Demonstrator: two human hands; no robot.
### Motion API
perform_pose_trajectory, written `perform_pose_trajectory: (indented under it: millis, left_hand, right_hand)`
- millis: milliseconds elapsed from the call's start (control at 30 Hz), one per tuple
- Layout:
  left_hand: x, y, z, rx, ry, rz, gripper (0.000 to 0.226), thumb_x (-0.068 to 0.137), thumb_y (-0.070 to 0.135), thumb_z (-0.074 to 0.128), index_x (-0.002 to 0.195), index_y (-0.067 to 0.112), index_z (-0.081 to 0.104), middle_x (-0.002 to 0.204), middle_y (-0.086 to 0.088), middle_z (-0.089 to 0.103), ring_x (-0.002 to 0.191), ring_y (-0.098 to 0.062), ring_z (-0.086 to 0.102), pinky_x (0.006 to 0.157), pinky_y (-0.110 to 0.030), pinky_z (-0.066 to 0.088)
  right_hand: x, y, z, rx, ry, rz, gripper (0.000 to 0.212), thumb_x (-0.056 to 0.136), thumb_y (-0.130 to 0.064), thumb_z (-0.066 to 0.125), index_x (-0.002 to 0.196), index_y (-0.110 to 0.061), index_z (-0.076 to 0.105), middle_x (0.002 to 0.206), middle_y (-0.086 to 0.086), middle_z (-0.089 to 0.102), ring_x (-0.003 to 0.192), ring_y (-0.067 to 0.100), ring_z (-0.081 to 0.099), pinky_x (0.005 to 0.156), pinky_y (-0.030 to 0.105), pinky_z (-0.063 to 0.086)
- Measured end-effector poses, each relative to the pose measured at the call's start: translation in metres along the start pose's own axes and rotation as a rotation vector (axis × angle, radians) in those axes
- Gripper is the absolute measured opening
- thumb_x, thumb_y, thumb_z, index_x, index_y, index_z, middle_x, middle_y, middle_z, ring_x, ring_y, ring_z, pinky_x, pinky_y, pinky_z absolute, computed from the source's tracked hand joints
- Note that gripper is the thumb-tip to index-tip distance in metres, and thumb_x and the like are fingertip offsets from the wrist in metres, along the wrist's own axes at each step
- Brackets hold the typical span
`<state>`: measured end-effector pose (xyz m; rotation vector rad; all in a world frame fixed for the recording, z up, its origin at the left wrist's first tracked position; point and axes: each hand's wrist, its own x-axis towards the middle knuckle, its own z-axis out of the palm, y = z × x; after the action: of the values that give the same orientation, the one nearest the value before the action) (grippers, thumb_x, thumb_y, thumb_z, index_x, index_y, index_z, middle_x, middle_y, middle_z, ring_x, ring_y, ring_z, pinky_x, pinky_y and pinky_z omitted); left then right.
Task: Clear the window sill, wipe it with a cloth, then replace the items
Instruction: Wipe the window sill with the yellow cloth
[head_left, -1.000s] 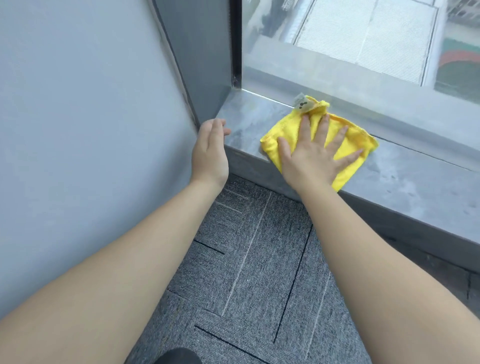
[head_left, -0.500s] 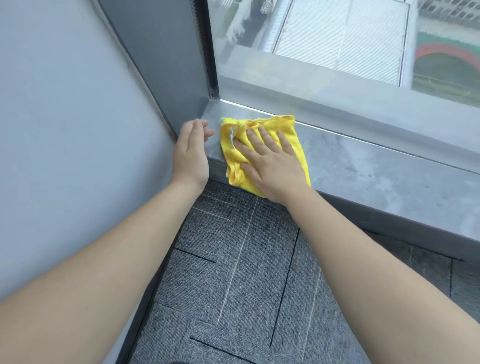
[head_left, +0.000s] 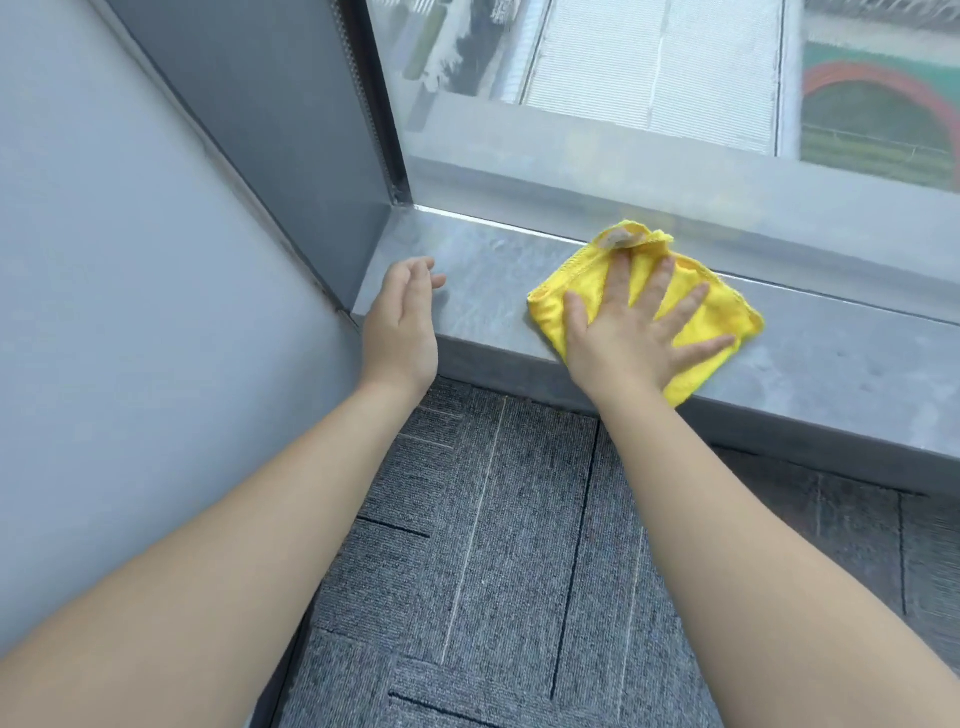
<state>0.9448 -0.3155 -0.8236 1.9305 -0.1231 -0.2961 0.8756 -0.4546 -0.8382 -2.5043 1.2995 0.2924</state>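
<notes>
Since the earlier frame, right hand (head_left: 626, 343) and yellow cloth (head_left: 724, 312) have shifted rightward from the sill (head_left: 483, 301) corner; fingers spread flat, pressing cloth; left hand (head_left: 402, 322) relaxed, holding nothing, at sill edge

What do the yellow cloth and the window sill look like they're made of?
The yellow cloth looks like soft microfibre: fuzzy matte nap, stitched edges, and a small sewn tag at one corner. The window sill looks like grey stone or a stone-look slab, mottled with a faint sheen; which one cannot be told.
</notes>
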Motion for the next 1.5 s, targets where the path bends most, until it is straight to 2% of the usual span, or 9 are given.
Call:
perform_pose_trajectory:
  millis: [133,267,433,567,667,833,1100,1300,1500]
  left_hand:
    - [0.006,-0.001,0.002,-0.006,-0.006,-0.029,0.034,0.096,0.027,0.026,0.114,0.013,0.051,0.106,0.002,0.058,0.099,-0.004,0.045,0.067,0.012,0.025]
    - [0.006,0.003,0.002,-0.036,-0.012,-0.044,0.033,0.096,0.025,0.026,0.112,0.011,0.052,0.103,0.0,0.058,0.093,0.0,0.049,0.073,0.007,0.03]
    - [0.014,0.006,0.002,-0.104,0.005,-0.083,0.029,0.089,0.032,0.029,0.101,0.018,0.052,0.098,-0.002,0.058,0.105,-0.017,0.053,0.096,-0.028,0.037]
    - [0.008,0.007,0.003,-0.06,-0.023,-0.079,0.034,0.094,0.028,0.028,0.112,0.012,0.052,0.102,0.0,0.058,0.1,-0.01,0.048,0.08,-0.004,0.033]
    - [0.002,0.009,0.008,-0.053,-0.044,-0.076,0.035,0.096,0.025,0.026,0.116,0.009,0.05,0.104,0.0,0.055,0.094,-0.005,0.047,0.066,0.007,0.031]
    - [0.0,0.016,0.018,-0.127,-0.067,-0.069,0.035,0.096,0.024,0.025,0.115,0.007,0.049,0.105,-0.002,0.054,0.084,-0.002,0.049,0.065,0.004,0.036]
    - [0.004,0.015,0.019,-0.133,-0.098,-0.034,0.03,0.096,0.021,0.026,0.092,0.01,0.053,0.102,-0.006,0.055,0.093,-0.012,0.05,0.065,0.002,0.042]
    - [0.01,0.014,0.019,-0.094,-0.07,0.013,0.029,0.096,0.021,0.026,0.088,0.013,0.053,0.098,-0.004,0.057,0.094,-0.014,0.051,0.082,-0.02,0.041]
    - [0.004,0.021,0.025,-0.044,-0.099,0.058,0.027,0.095,0.021,0.026,0.09,0.014,0.052,0.098,-0.002,0.055,0.094,-0.012,0.049,0.068,-0.001,0.037]
  right_hand:
    - [0.002,-0.028,0.006,0.021,0.044,0.029,0.068,0.093,-0.05,0.025,0.148,-0.014,0.004,0.158,0.015,-0.007,0.143,0.038,-0.014,0.106,0.069,-0.008]
    - [-0.004,-0.029,0.009,-0.077,0.023,-0.253,0.059,0.095,-0.047,0.023,0.148,-0.027,0.005,0.159,0.007,-0.007,0.145,0.03,-0.013,0.11,0.062,-0.01]
    - [-0.01,-0.01,0.002,-0.216,-0.061,-0.657,0.049,0.097,-0.044,0.019,0.145,-0.042,0.005,0.159,-0.006,-0.006,0.147,0.02,-0.011,0.114,0.053,-0.012]
    - [-0.017,0.021,-0.003,-0.273,-0.108,-0.756,0.052,0.093,-0.048,0.007,0.145,-0.041,0.005,0.159,-0.008,-0.003,0.147,0.017,-0.008,0.114,0.044,-0.014]
    - [-0.024,0.053,-0.003,-0.307,-0.073,-0.625,0.07,0.078,-0.055,-0.008,0.145,-0.039,0.002,0.159,-0.007,-0.004,0.147,0.019,-0.009,0.114,0.048,-0.014]
    - [-0.031,0.061,-0.007,-0.13,-0.058,-0.175,0.056,0.094,-0.051,0.02,0.146,-0.037,0.001,0.159,-0.004,-0.011,0.145,0.029,-0.016,0.108,0.064,-0.013]
    - [0.0,0.002,-0.006,0.077,0.002,0.198,0.073,0.09,-0.059,0.024,0.148,-0.023,-0.002,0.158,0.01,-0.015,0.142,0.039,-0.018,0.103,0.072,-0.009]
    - [-0.005,-0.016,0.007,-0.041,0.038,-0.147,0.074,0.09,-0.058,0.025,0.148,-0.021,-0.001,0.159,0.009,-0.01,0.145,0.031,-0.015,0.109,0.064,-0.01]
    - [-0.01,0.033,-0.005,-0.183,-0.014,-0.51,0.055,0.096,-0.048,0.02,0.146,-0.036,0.002,0.159,-0.005,-0.009,0.147,0.02,-0.011,0.116,0.05,-0.009]
